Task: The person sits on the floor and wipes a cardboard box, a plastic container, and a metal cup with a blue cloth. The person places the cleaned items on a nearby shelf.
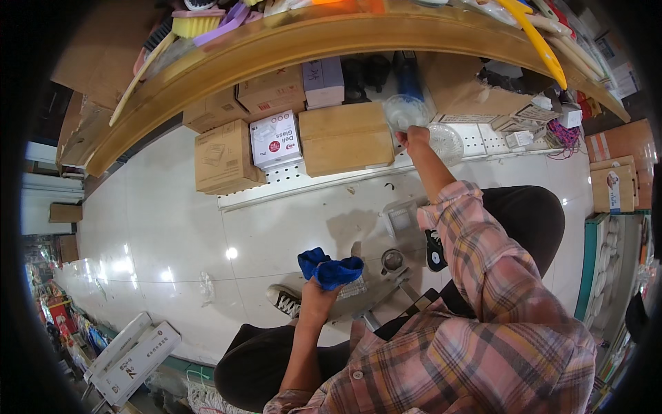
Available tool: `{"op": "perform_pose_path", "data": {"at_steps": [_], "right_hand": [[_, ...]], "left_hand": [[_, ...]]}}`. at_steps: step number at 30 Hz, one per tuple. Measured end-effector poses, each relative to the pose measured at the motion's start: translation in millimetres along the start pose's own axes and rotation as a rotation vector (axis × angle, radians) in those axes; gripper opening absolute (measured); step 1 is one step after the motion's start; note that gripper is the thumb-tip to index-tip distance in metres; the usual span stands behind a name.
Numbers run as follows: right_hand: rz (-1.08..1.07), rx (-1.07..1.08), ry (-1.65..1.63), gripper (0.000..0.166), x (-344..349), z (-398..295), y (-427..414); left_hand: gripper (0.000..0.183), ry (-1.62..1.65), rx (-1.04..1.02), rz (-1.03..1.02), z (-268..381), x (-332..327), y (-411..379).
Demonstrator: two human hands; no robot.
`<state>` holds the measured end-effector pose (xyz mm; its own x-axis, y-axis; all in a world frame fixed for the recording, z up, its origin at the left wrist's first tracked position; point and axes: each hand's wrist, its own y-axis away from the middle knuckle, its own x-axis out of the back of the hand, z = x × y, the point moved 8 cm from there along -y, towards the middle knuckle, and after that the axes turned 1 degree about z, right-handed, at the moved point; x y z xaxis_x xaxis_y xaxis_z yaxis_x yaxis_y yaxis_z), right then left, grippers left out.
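My left hand [319, 297] is closed around a bunched blue cloth [331, 269], held above the floor between my knees. My right hand [415, 138] reaches to the low white perforated shelf, its fingers at the near rim of a clear glass bowl [405, 111]. Beside that hand, to its right, a patterned clear glass dish [445, 145] lies on the shelf. A brown cardboard box [345, 138] stands to the left of the bowl. The fingertips are partly hidden, but they appear pinched on the bowl's rim.
An orange-brown shelf edge [320, 39] crosses above, with brushes over it. A white glassware box [275, 138] and a carton [225, 158] stand at left, an opened carton [465, 93] at right. On the floor are a glass mug [393, 260] and a clear container [401, 217].
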<state>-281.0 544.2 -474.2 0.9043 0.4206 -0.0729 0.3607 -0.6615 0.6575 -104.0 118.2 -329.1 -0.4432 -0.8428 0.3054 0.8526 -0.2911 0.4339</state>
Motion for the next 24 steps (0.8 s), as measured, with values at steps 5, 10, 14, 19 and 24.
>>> {"op": "perform_pose_path", "data": {"at_steps": [5, 10, 14, 19, 24], "right_hand": [[0.003, -0.021, -0.014, 0.019, 0.2, 3.9, -9.7], [-0.019, -0.006, -0.038, 0.024, 2.5, 6.9, -6.7], [-0.042, 0.04, -0.107, 0.033, 6.3, 5.8, 16.5], [0.319, 0.366, -0.053, 0.035, 83.0, -2.2, 43.4], [0.645, 0.103, 0.169, 0.038, 151.0, 13.0, 62.8]], "left_hand": [[0.027, -0.011, 0.015, -0.011, -3.5, -1.2, -1.2], [0.025, -0.003, 0.003, -0.007, -4.3, -2.4, -0.8], [0.025, -0.004, -0.007, 0.002, -11.9, -3.2, 0.2], [0.032, 0.039, -0.012, 0.006, -18.5, -4.0, -1.1], [0.034, -0.011, -0.053, 0.025, -5.4, 2.1, 9.1]]}}
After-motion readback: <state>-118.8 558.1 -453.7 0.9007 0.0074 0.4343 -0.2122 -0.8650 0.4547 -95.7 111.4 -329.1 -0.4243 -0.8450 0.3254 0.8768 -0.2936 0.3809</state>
